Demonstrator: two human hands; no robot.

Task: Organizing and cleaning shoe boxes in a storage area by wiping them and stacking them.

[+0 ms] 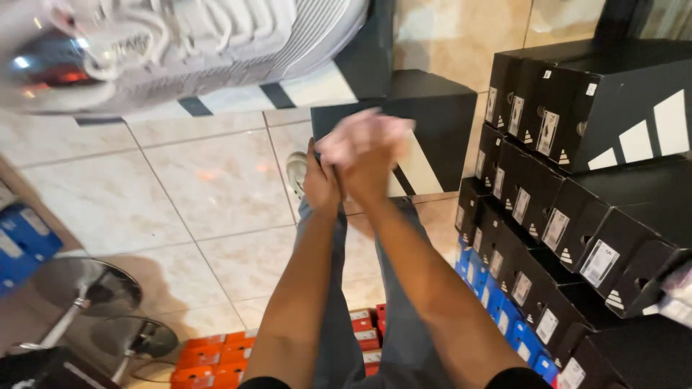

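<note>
With both arms stretched out, left hand (321, 184) and right hand (371, 162) press together, grips clamped on crumpled pale paper (360, 130), held mid-scene above the floor (216, 187); black shoeboxes (577, 187) stacked right.

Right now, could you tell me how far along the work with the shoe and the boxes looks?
Done: many black boxes stand stacked at the right, with orange boxes below. In hand: the left hand and right hand are clasped around a blurred pale wad, perhaps paper. Left: a white shoe lies unboxed on a box top, and one black box stands apart on the floor.
</note>
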